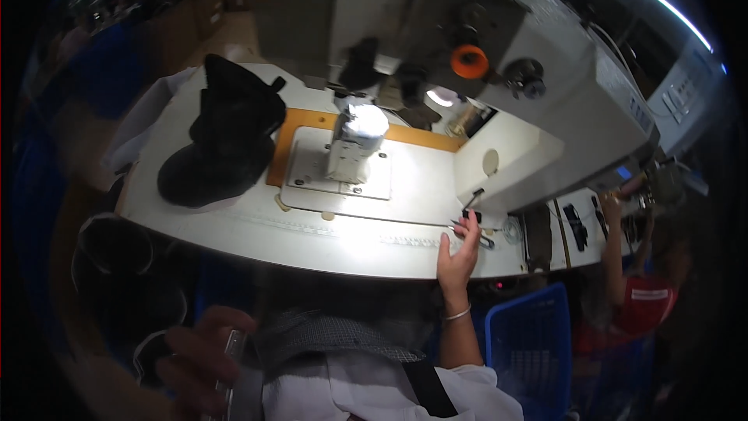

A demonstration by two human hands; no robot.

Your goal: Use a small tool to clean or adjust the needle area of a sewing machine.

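My right hand lies at the front right of the white sewing table, its thumb apart from outstretched fingers. A small dark metal tool, seemingly thread snips, shows on both sides of those fingers; I see no firm grip on it. At the lower left, dim and blurred, my left hand is curled around a flat thing with a silvery edge, its kind unclear. A black boot-like shoe stands on the table's left part, left of the machine's lit post.
The large sewing machine's grey arm spans above the table. A transparent ruler strip runs near the front edge. Below right is a blue plastic basket. A co-worker in a red top is at the right.
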